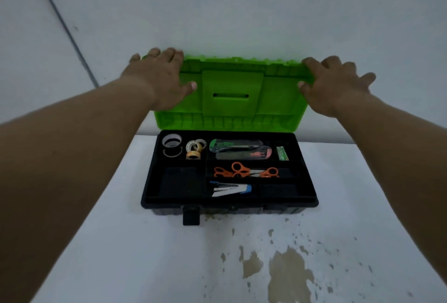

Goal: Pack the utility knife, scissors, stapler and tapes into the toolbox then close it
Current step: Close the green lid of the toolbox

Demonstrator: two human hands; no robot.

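Hands, left and right, are gripping the green lid, fingers spread over its top edge above the open toolbox.

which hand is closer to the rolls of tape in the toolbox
Left. The left hand grips the green lid's corner above the tape rolls; the right hand holds the far corner, across the box.

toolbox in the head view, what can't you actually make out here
- Fingers of the left hand and right hand: the tips curl over the green lid, so the grip behind it is hidden.
- Toolbox lower body: hidden under the black tray.
- Utility knife: blurred, blade state unclear.
- Small green item: too small to identify.
- Front latch: dark, no detail.
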